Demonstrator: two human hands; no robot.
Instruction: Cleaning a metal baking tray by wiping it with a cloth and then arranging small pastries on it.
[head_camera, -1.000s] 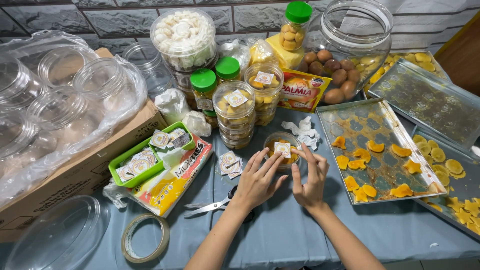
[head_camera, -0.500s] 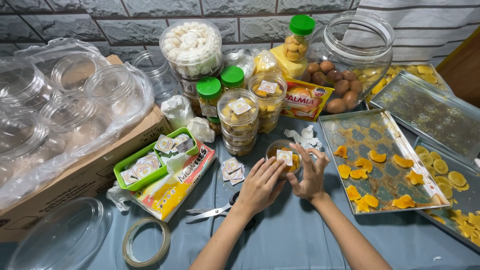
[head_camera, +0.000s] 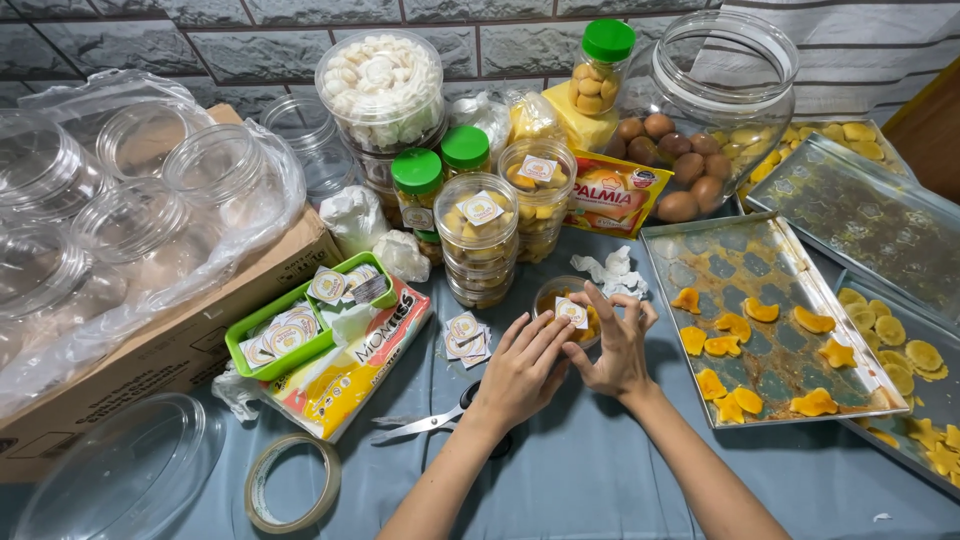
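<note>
A label sticker (head_camera: 571, 312) is pressed onto the small lidded jar (head_camera: 556, 300) by both hands' fingertips, left hand (head_camera: 520, 372), right hand (head_camera: 615, 345); stacked jars (head_camera: 478, 240) are already labelled, cookies (head_camera: 760, 345) remain on the tray (head_camera: 700, 240).

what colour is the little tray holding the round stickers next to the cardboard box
Bright green. The tray shows best in the head view, left of the hands, with round white stickers inside.

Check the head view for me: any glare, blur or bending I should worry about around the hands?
Head view: sharp and evenly lit at both hands, left hand and right hand, on the small jar; soft shadows beneath them; glare on the plastic bag and metal tray; wide-lens bending at the frame edges.
</note>
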